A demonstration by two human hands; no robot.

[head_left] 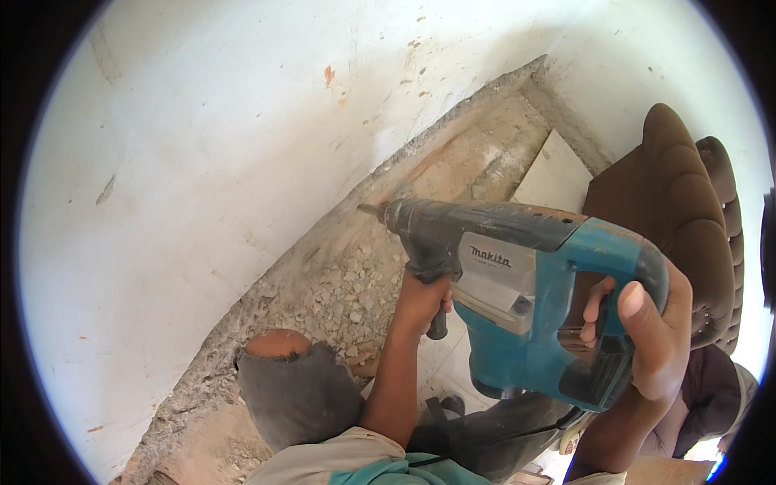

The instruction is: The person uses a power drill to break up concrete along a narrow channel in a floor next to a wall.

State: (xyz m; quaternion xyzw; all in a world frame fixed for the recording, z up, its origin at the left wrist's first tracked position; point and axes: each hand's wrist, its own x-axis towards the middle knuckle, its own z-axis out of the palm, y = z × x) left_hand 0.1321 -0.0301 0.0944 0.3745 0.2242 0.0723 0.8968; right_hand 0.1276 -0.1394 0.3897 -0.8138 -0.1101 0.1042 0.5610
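Note:
A teal and black rotary hammer lies across the middle of the view, dusty, with its nose toward the wall on the left. Its short metal bit points at the foot of the white wall; whether the tip touches cannot be told. My left hand is wrapped round the black side handle beneath the front of the tool. At the back, my right hand grips the rear handle, fingers curled through its opening and thumb lying along the outside.
Broken rubble covers the ground along the rough, chipped base of the wall. A pale slab lies near the far corner. To the right stands a brown tufted sofa. My bent knee shows through torn dark trousers.

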